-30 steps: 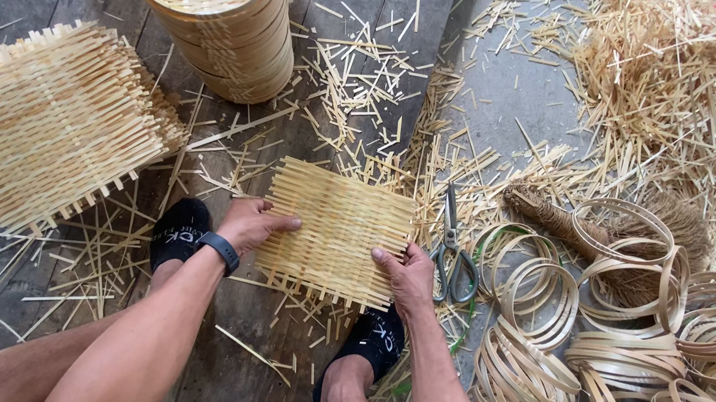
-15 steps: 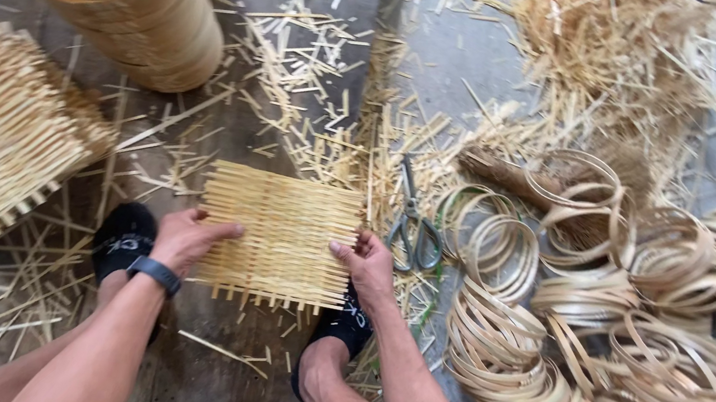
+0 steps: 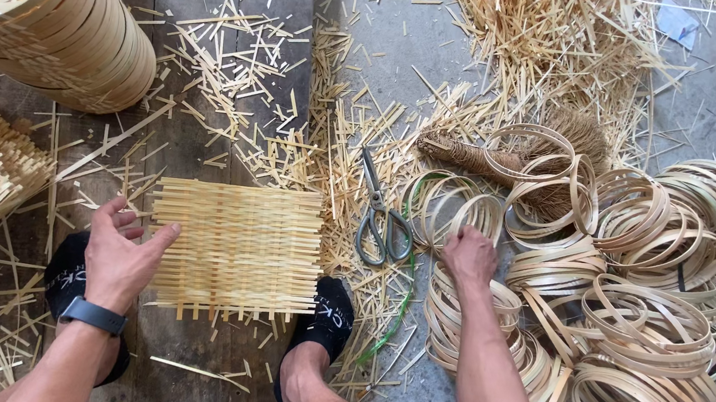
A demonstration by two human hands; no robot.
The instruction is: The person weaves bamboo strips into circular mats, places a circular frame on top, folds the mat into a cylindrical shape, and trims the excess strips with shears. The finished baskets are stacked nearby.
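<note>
The one camera sat on my head and looked almost straight down past my knees to the floor. It was close: my forearms came in from the bottom edge, my left hand (image 3: 122,255) low on the left, my right hand (image 3: 470,254) right of the middle. The woven bamboo mat (image 3: 236,250) lay near the centre. The view reached up to the heap of bamboo hoops (image 3: 641,294) on the right. There was no second view to share ground with.

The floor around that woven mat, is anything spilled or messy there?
Yes. Short pale bamboo offcuts litter the grey floor around the square woven bamboo mat, and grey-handled scissors lie among them.
</note>
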